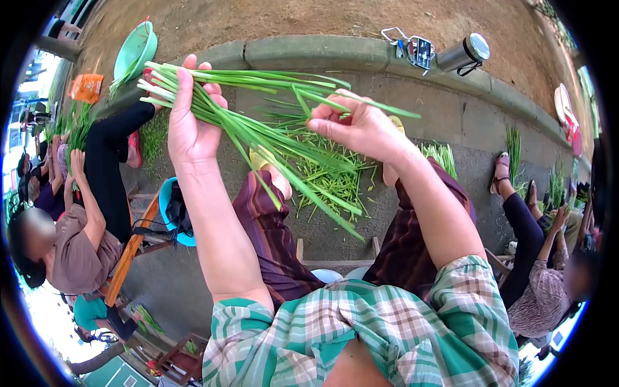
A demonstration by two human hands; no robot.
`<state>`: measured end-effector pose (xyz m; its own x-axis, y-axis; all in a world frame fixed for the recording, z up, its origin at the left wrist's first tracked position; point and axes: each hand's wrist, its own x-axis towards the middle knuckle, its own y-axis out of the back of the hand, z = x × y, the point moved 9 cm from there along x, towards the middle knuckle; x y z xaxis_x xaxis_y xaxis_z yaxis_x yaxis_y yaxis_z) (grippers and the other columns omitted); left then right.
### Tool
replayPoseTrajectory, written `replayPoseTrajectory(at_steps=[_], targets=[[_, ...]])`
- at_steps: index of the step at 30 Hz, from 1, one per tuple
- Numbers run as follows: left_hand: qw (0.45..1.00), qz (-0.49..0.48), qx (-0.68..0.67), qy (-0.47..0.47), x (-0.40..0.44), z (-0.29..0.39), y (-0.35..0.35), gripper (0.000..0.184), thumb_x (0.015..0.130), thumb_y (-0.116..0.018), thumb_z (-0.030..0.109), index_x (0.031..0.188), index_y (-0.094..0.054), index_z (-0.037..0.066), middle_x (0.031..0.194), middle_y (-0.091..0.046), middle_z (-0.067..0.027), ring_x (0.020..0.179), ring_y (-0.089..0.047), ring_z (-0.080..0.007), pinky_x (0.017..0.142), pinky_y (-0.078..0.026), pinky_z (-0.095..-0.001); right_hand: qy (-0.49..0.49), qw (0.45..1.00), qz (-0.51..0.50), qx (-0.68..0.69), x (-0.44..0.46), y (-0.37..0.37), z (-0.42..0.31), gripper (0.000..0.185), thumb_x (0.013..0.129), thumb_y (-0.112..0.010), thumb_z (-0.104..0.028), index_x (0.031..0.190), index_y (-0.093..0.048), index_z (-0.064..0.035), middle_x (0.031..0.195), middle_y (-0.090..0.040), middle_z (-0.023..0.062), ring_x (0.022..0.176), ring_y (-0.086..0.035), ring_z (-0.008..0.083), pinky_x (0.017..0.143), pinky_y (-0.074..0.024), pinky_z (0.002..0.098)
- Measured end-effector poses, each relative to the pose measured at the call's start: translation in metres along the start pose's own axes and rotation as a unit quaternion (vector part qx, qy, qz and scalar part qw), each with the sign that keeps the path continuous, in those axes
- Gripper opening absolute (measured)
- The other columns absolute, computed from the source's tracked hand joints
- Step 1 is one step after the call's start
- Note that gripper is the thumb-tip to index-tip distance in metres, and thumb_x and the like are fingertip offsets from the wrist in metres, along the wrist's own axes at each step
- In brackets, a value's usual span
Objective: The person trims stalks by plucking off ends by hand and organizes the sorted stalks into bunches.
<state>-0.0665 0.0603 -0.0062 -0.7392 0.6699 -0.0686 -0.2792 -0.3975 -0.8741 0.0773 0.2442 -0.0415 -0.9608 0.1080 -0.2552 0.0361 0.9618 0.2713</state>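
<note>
My left hand point(193, 122) is closed around a bunch of chives point(251, 126), its thumb across the pale stem ends. The green leaves fan out to the right and down over my lap. My right hand point(361, 122) pinches the leaves of some chives toward their tips, with one leaf folded up at the fingers. Between my feet, below the bunch, lies a heap of cut chive bits point(329, 177) on the pavement. Beyond my right knee stands another chive bundle point(442, 158).
A stone curb point(316, 51) runs ahead, bearing a phone point(423, 53), keys and a metal flask point(463, 53). A green basin point(137, 51) and orange bag point(86, 88) sit at the far left. People with chives sit on both sides; a blue bucket point(173, 209) stands at left.
</note>
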Motion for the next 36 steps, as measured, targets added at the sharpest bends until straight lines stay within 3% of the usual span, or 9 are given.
replayPoseTrajectory(at_steps=[2, 3, 5, 7, 10, 17, 23, 28, 36], targets=[[0.983, 0.12, 0.111, -0.079, -0.005, 0.017, 0.013, 0.035, 0.092, -0.066, 0.022, 0.124, -0.057, 0.012, 0.105, -0.065, -0.0074, 0.083, -0.062, -0.0132, 0.069, -0.057, -0.0296, 0.021, 0.999, 0.0, 0.046, 0.002, 0.01, 0.005, 0.032, 0.086, -0.072, -0.035, 0.094, -0.07, -0.0033, 0.085, -0.065, 0.0033, 0.079, -0.058, 0.0113, 0.073, -0.0493, 0.0289], [0.982, 0.126, 0.121, -0.077, -0.008, 0.026, 0.015, 0.035, 0.092, -0.066, 0.022, 0.124, -0.057, 0.012, 0.105, -0.065, -0.0074, 0.083, -0.062, -0.0132, 0.069, -0.057, -0.0296, 0.038, 0.997, -0.003, 0.059, 0.004, 0.009, 0.002, 0.033, 0.086, -0.072, -0.035, 0.094, -0.07, -0.0028, 0.079, -0.064, 0.0005, 0.075, -0.057, 0.0091, 0.07, -0.0484, 0.0258], [0.945, 0.233, 0.182, -0.142, -0.01, 0.044, 0.037, 0.037, 0.089, -0.07, 0.02, 0.121, -0.058, 0.007, 0.103, -0.065, -0.0095, 0.084, -0.063, -0.0137, 0.071, -0.056, -0.0278, -0.045, 0.996, -0.037, 0.06, 0.002, 0.021, 0.012, 0.032, 0.088, -0.071, -0.035, 0.092, -0.07, -0.0036, 0.079, -0.065, -0.0009, 0.072, -0.056, 0.007, 0.069, -0.0475, 0.0233], [0.935, 0.249, 0.196, -0.161, -0.01, 0.044, 0.039, 0.038, 0.087, -0.073, 0.018, 0.12, -0.059, 0.004, 0.105, -0.065, -0.0117, 0.086, -0.063, -0.0155, 0.073, -0.056, -0.0278, -0.053, 0.987, -0.071, 0.132, -0.001, 0.02, 0.01, 0.031, 0.091, -0.068, -0.032, 0.098, -0.069, -0.0021, 0.085, -0.068, 0.0, 0.077, -0.059, 0.0054, 0.074, -0.0501, 0.0217], [0.893, 0.281, 0.273, -0.221, -0.014, 0.055, 0.035, 0.036, 0.087, -0.073, 0.018, 0.117, -0.061, 0.003, 0.105, -0.066, -0.013, 0.085, -0.063, -0.0173, 0.074, -0.055, -0.0301, -0.125, 0.964, -0.11, 0.209, -0.008, 0.011, 0.011, 0.029, 0.092, -0.067, -0.027, 0.102, -0.07, 0.0001, 0.082, -0.069, 0.0025, 0.071, -0.062, 0.0072, 0.065, -0.0514, 0.0213], [0.881, 0.288, 0.279, -0.25, -0.019, 0.071, 0.042, 0.034, 0.087, -0.073, 0.019, 0.115, -0.062, 0.003, 0.101, -0.068, -0.0121, 0.082, -0.062, -0.0164, 0.071, -0.052, -0.0295, -0.15, 0.944, -0.178, 0.233, -0.013, 0.004, 0.022, 0.027, 0.091, -0.069, -0.027, 0.102, -0.071, -0.0026, 0.084, -0.07, 0.0015, 0.073, -0.063, 0.0055, 0.066, -0.052, 0.0178], [0.878, 0.305, 0.267, -0.256, -0.024, 0.075, 0.046, 0.035, 0.085, -0.075, 0.02, 0.114, -0.063, 0.003, 0.101, -0.068, -0.0114, 0.082, -0.061, -0.0163, 0.072, -0.051, -0.0292, -0.19, 0.958, -0.151, 0.152, -0.018, 0.009, 0.026, 0.03, 0.091, -0.068, -0.027, 0.106, -0.069, -0.0011, 0.081, -0.068, 0.0009, 0.07, -0.061, 0.0054, 0.063, -0.0513, 0.0187], [0.879, 0.303, 0.252, -0.27, -0.026, 0.079, 0.047, 0.036, 0.084, -0.076, 0.021, 0.113, -0.064, 0.003, 0.102, -0.067, -0.0114, 0.083, -0.061, -0.0161, 0.073, -0.051, -0.0285, -0.197, 0.967, -0.146, 0.07, -0.016, 0.012, 0.039, 0.026, 0.091, -0.069, -0.026, 0.098, -0.068, -0.0017, 0.081, -0.068, 0.0002, 0.071, -0.061, 0.0045, 0.065, -0.0518, 0.0192], [0.884, 0.284, 0.248, -0.277, -0.026, 0.079, 0.044, 0.04, 0.086, -0.074, 0.026, 0.118, -0.061, 0.005, 0.104, -0.066, -0.0097, 0.085, -0.06, -0.0165, 0.076, -0.051, -0.0298, -0.14, 0.984, -0.102, 0.04, -0.01, 0.021, 0.044, 0.025, 0.091, -0.069, -0.027, 0.093, -0.066, -0.0016, 0.074, -0.062, -0.001, 0.066, -0.054, 0.0053, 0.061, -0.0467, 0.021]])
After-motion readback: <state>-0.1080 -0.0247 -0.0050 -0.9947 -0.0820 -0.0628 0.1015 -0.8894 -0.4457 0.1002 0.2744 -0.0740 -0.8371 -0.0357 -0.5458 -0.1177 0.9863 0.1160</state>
